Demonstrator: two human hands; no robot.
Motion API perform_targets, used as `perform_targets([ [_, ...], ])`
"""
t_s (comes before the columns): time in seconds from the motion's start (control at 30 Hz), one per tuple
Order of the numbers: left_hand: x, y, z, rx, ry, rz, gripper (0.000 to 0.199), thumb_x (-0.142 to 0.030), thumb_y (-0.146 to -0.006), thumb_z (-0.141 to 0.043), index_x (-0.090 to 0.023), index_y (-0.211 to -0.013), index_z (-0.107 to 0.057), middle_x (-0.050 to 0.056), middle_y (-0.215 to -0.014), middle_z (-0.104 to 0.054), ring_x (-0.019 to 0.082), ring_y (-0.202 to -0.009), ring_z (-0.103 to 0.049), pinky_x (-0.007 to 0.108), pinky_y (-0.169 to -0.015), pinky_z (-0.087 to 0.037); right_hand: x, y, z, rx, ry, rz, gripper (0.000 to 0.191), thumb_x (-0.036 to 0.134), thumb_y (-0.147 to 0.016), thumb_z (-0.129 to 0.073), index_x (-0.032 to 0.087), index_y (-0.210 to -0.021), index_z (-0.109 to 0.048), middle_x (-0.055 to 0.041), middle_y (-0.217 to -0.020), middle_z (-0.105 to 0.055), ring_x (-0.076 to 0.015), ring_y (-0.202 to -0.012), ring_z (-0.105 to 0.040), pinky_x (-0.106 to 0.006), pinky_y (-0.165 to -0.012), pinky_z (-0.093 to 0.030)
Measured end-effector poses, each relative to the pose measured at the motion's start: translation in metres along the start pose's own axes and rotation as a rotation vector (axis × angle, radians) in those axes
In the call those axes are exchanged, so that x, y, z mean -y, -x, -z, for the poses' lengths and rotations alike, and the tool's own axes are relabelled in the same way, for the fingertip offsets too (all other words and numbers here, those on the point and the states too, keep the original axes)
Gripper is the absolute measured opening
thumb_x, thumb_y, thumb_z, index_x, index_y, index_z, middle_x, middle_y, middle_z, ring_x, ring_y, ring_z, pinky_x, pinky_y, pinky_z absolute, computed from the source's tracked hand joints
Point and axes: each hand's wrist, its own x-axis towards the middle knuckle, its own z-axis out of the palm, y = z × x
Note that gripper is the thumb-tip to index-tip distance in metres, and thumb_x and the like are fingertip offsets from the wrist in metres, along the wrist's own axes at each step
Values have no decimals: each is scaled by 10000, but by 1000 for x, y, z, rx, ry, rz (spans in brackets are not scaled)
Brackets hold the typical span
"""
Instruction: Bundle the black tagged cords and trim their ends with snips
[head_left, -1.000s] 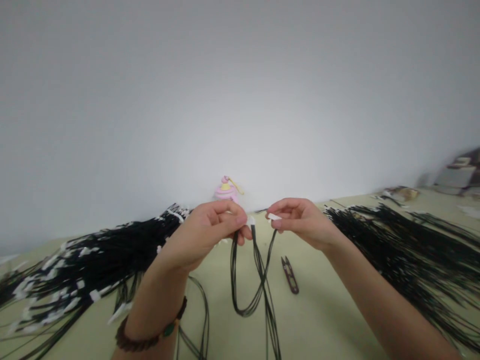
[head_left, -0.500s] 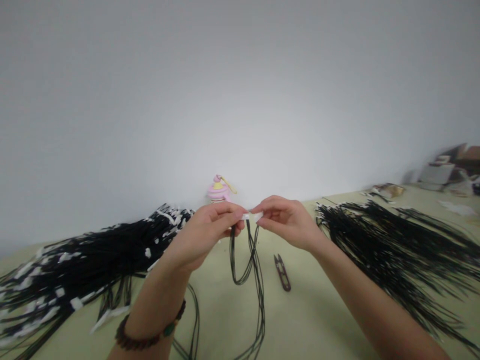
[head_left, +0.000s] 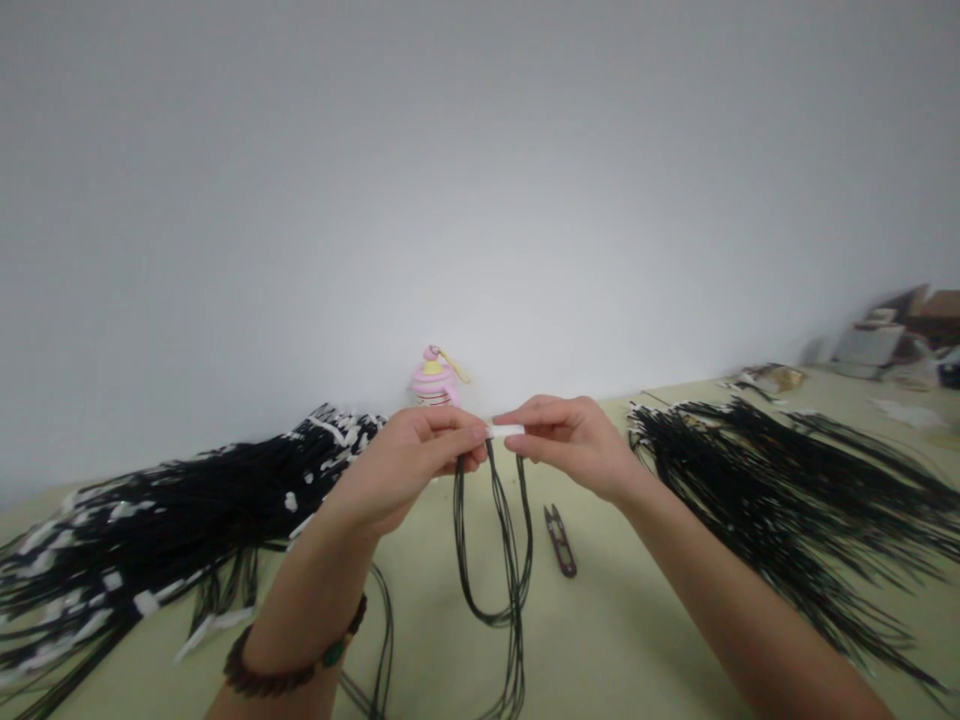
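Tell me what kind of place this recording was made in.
Probably a workbench for cable assembly, perhaps in a small workshop: a large pile of black wires with white ends on the left, another bundle of dark wires on the right, and thread snips lying between them.

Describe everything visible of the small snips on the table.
The small snips look dark reddish-brown, with two narrow, pointed blades set slightly apart at the tips and a long body with a gap down its middle, rounded at the end. The body's material can't be told. They lie on the pale green table, blades pointing away from the person and slightly left, between the hanging black wires and the right forearm. Neither the left hand nor the right hand touches them.
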Motion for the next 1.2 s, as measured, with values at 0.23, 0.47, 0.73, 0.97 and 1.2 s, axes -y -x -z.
perform_targets([
  [0.23,3,-2,3,-11,-84,1,214,-333,-756,-669,-147,-651,-648,6,-623,-590,113,-617,-503,222,-599,-382,-2,0,2,65,87,-4,264,228,-770,-629,191,-1017,-714,-18,-818,-574,-53,-599,-498,-214,-557,-422],
  [0.47,3,-2,5,-10,-210,-22,284,-357,-787,-638,-157,-586,-618,-30,-572,-554,95,-589,-463,210,-590,-346,-6,0,1,46,100,-2,262,240,-766,-625,176,-1001,-720,-24,-797,-562,-67,-606,-496,-224,-548,-415],
  [0.73,2,-3,3,-37,-350,-33,266,-383,-786,-616,-176,-620,-638,-26,-576,-589,114,-591,-500,214,-591,-357,-7,-1,0,65,125,31,256,248,-766,-629,191,-997,-723,-35,-821,-591,-79,-675,-505,-216,-577,-410],
  [0.97,-1,-4,0,-106,-464,-67,268,-393,-771,-583,-180,-610,-604,-30,-547,-567,118,-534,-498,212,-519,-343,-9,0,-4,-18,136,-1,329,263,-753,-643,165,-1064,-685,-40,-844,-587,-84,-706,-531,-222,-609,-461],
  [1.2,12,-11,-1,-359,-643,-127,225,-354,-794,-533,-174,-700,-629,20,-657,-656,173,-620,-595,253,-576,-401,-13,-1,-12,-199,255,139,353,276,-730,-677,165,-1064,-649,-86,-1032,-609,-98,-744,-597,-225,-621,-526],
])
